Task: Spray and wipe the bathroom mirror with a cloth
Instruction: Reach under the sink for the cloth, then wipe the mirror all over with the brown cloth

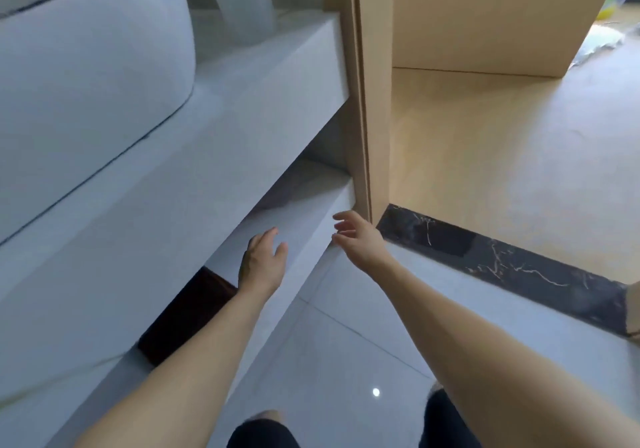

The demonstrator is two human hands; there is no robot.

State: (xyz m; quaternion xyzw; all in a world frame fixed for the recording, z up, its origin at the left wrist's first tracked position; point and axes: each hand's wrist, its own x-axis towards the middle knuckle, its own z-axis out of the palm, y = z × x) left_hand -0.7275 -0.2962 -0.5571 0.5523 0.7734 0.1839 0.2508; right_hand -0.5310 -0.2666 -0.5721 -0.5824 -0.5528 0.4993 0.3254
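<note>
Both my arms reach forward and down beside a white vanity counter (pixel 242 108). My left hand (pixel 261 262) is empty, fingers apart, in front of the lower shelf (pixel 311 212) under the counter. My right hand (pixel 358 238) is also empty with fingers spread, near the shelf's right end by the door frame. No mirror, spray bottle or cloth shows in the head view.
A white basin (pixel 86 77) sits on the counter at upper left. A tan door frame (pixel 363 84) stands right of the vanity. A dark marble threshold (pixel 502 260) divides the glossy white floor tiles (pixel 346 361) from a beige floor (pixel 502 153). A dark gap (pixel 187 312) lies below the counter.
</note>
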